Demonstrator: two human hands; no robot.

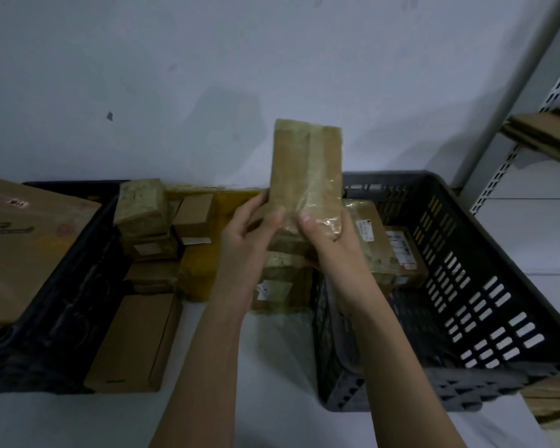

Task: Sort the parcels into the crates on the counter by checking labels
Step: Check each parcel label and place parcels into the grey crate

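Centrally, white counter point(272, 367); grey slotted crate point(485, 286) at right holds labelled parcels point(401, 250); black crate point(62, 302) at left holds a large flat box point(23, 250). Loose parcels point(149, 218) lie between. Taped brown parcel point(306, 169) held upright above them: left hand point(249, 240) and right hand point(333, 244) grip its lower end, thumbs pressed on the front.

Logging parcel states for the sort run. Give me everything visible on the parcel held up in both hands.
The held parcel is a slim brown cardboard box wrapped in glossy clear tape, with a wider tape band running lengthwise right of centre. It stands upright on its short end, raised in front of the white wall, above the loose parcels between the two crates. The left hand and right hand grip its lower end, thumbs on the near face. No label shows on this face.
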